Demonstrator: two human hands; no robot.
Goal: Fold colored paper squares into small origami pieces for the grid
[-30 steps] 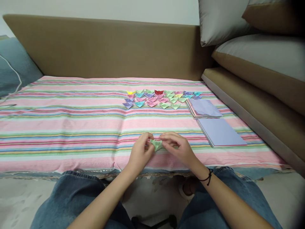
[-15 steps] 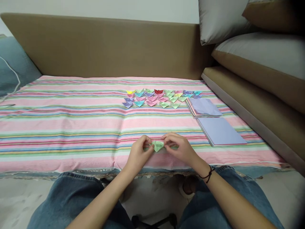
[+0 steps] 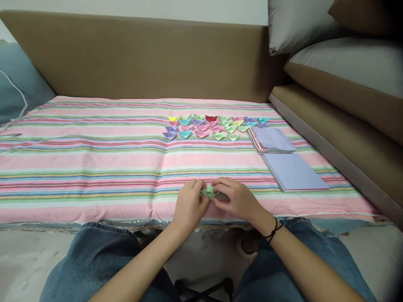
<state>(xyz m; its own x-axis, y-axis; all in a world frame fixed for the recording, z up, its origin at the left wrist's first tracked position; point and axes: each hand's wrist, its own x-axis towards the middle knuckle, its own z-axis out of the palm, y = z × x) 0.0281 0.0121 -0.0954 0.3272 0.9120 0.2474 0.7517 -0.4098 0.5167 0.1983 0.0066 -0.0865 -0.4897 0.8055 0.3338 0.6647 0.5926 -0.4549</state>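
Observation:
Between my two hands, low over the near edge of the striped cloth, is a small green folded paper boat. My left hand pinches its left end with thumb and fingers. At the other end, my right hand grips the paper the same way; a dark cord bracelet circles that wrist. My fingers cover parts of the boat's ends. Farther back stand several finished paper boats in rows, in pink, green, blue, purple, yellow and red.
Right of the boats lies a stack of coloured paper, with a second lavender-topped stack nearer me. Large cushions are piled along the right side. A brown backrest closes off the back. A white cable runs at the far left.
My hands have come closer together around the green paper boat, and my fingers cover more of its ends. The view has shifted slightly.

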